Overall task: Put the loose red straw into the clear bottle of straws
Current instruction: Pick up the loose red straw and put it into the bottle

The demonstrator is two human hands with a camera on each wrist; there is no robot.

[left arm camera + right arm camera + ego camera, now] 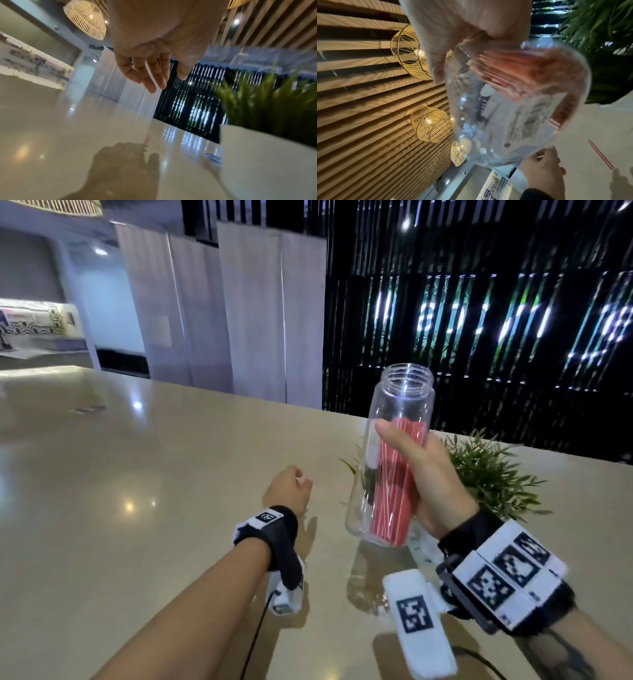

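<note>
Your right hand (424, 474) grips the clear bottle (390, 453); your left hand (287, 491), fingers loose, hovers over the table (137, 474), loose red straw (600, 154) just beyond the fingertips.

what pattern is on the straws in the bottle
Red with thin white stripes running lengthwise; straws show best in the head view.

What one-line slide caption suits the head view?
Right hand grips the clear bottle of red straws above the table; left hand reaches forward.

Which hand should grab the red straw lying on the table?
Probably the left hand: it is free and low over the table near the loose red straw. The right hand holds the clear bottle.
</note>
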